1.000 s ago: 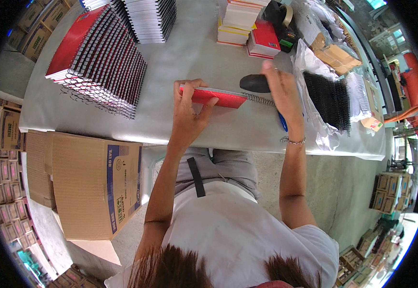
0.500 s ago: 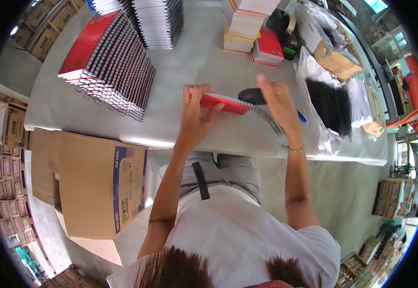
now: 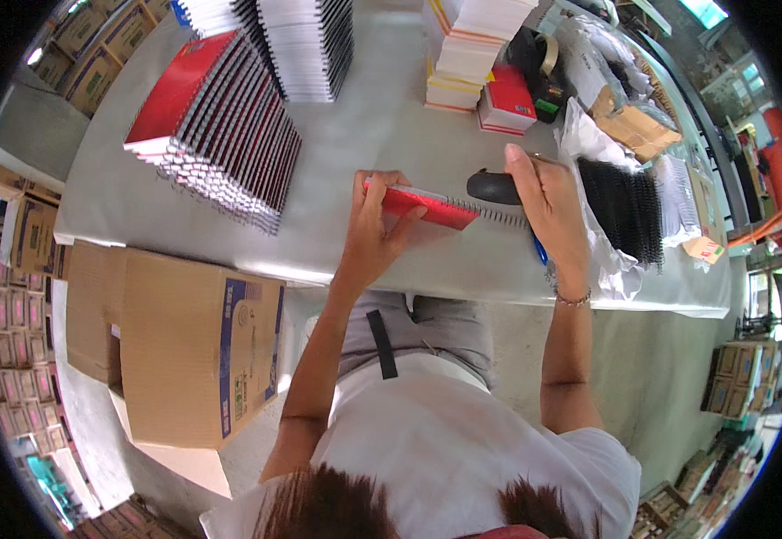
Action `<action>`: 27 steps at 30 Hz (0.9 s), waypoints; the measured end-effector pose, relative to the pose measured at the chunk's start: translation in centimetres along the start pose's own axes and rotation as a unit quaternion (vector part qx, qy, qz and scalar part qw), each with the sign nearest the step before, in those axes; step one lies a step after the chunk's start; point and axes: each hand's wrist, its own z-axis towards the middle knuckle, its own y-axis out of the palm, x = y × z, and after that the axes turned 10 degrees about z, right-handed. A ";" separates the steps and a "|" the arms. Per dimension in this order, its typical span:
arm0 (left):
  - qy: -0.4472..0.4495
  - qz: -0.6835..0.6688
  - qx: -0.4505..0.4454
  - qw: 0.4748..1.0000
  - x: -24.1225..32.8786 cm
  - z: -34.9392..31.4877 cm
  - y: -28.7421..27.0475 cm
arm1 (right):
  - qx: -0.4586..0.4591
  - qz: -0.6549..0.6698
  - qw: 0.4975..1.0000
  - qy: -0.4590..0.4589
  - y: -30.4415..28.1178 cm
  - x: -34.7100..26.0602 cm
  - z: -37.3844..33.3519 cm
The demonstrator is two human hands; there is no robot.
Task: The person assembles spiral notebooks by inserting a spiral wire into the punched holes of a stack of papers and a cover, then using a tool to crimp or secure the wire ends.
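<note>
My left hand (image 3: 375,225) pinches a small red-covered notebook (image 3: 427,208), tilted on edge above the table. A dark wire spiral coil (image 3: 501,217) runs along the notebook's upper edge and sticks out past its right end, reaching my right hand (image 3: 553,211). That hand is closed with its thumb raised; a black rounded tool (image 3: 492,188) juts from it toward the notebook. Below the fingers a blue piece (image 3: 539,250) shows, possibly part of the same tool. Whether the fingers also touch the coil is hidden.
Stacked red spiral notebooks (image 3: 220,135) stand at left, with white coil-bound stacks (image 3: 306,49) behind. Unbound book stacks (image 3: 463,67), a red block of small books (image 3: 506,101) and a tape dispenser (image 3: 548,81) stand farther back. Black coils (image 3: 620,211) lie right. A cardboard box (image 3: 175,346) sits at lower left.
My right hand has moved right, away from the notebook, with the black tool shifting slightly along. The coil's free end, earlier drooping, now runs straighter toward that hand. My left hand keeps its hold.
</note>
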 end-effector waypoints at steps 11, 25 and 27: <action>-0.014 0.002 -0.006 1.000 -0.1 0.0 -0.2 | -0.005 -0.035 0.999 0.005 1.8 0.4 0.1; -0.047 -0.078 -0.021 0.996 -1.0 -0.7 -0.2 | -0.032 0.045 0.997 0.055 0.9 -1.9 0.0; -0.039 -0.078 -0.025 0.996 -1.3 -0.7 -0.1 | -0.012 -0.013 0.997 -0.072 2.0 -1.0 1.0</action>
